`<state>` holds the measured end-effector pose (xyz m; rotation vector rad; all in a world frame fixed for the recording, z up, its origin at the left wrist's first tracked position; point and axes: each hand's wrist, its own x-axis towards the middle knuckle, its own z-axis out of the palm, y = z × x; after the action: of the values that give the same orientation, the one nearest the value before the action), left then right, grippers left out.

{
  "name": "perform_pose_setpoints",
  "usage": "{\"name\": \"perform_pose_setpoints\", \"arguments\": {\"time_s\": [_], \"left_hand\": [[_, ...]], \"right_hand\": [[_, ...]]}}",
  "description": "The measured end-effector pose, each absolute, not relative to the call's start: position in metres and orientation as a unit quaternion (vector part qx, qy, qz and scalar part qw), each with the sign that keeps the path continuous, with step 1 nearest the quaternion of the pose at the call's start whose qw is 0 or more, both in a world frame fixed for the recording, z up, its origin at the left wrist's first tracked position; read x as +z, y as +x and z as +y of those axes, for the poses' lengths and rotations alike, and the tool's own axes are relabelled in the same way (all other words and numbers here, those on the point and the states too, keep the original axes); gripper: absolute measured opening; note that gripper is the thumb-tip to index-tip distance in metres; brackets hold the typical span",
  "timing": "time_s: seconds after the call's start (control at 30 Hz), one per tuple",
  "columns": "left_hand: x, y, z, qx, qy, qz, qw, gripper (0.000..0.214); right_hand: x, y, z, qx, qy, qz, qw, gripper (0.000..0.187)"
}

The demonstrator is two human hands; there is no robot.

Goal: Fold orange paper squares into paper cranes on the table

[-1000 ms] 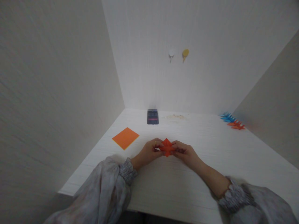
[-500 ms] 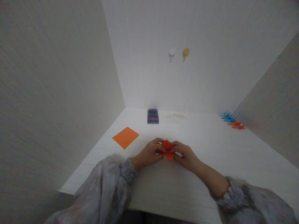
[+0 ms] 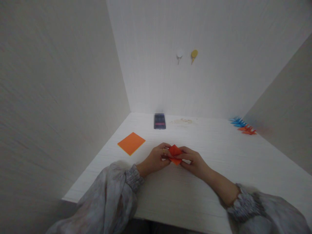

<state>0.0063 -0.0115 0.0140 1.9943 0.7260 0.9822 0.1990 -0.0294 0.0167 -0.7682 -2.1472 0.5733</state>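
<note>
A small folded piece of orange-red paper (image 3: pixel 175 154) sits between my two hands just above the white table (image 3: pixel 185 195). My left hand (image 3: pixel 157 159), with a ring on one finger, pinches its left side with closed fingers. On its right side my right hand (image 3: pixel 193 161) also grips it with curled fingers. Both forearms, in pale gathered sleeves, come in from the lower edge. Part of the paper is hidden by my fingers.
A flat orange paper square (image 3: pixel 131 143) lies at the left. A dark phone (image 3: pixel 159 121) stands near the back wall. Several folded blue and orange paper shapes (image 3: pixel 242 126) lie at the far right. Two round hooks (image 3: pixel 186 55) hang on the wall.
The orange-red paper has gone from a spread star-like shape to a more closed fold. Both hands have drawn closer together around it and barely shifted since half a second ago.
</note>
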Motion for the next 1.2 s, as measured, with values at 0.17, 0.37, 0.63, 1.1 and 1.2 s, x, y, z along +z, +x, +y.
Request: {"name": "perform_pose_setpoints", "arguments": {"time_s": [0.17, 0.37, 0.63, 1.1, 1.2], "left_hand": [[0.0192, 0.0074, -0.0125, 0.392, 0.784, 0.284, 0.388, 0.021], [0.0227, 0.0044, -0.0116, 0.413, 0.777, 0.237, 0.413, 0.024], [0.0206, 0.0045, -0.0101, 0.408, 0.790, 0.209, 0.407, 0.027], [0.0222, 0.0045, -0.0125, 0.421, 0.749, 0.209, 0.467, 0.031], [0.0206, 0.0042, -0.0116, 0.420, 0.757, 0.215, 0.452, 0.030]], "right_hand": [[0.0223, 0.1989, -0.0331, 0.240, -0.299, -0.841, 0.382, 0.026], [0.0165, 0.1996, -0.0320, 0.244, -0.310, -0.825, 0.404, 0.019], [0.0150, 0.2005, -0.0300, 0.228, -0.305, -0.831, 0.406, 0.025], [0.0159, 0.1988, -0.0314, 0.269, -0.291, -0.823, 0.408, 0.024], [0.0160, 0.1981, -0.0311, 0.292, -0.279, -0.814, 0.417, 0.023]]}}
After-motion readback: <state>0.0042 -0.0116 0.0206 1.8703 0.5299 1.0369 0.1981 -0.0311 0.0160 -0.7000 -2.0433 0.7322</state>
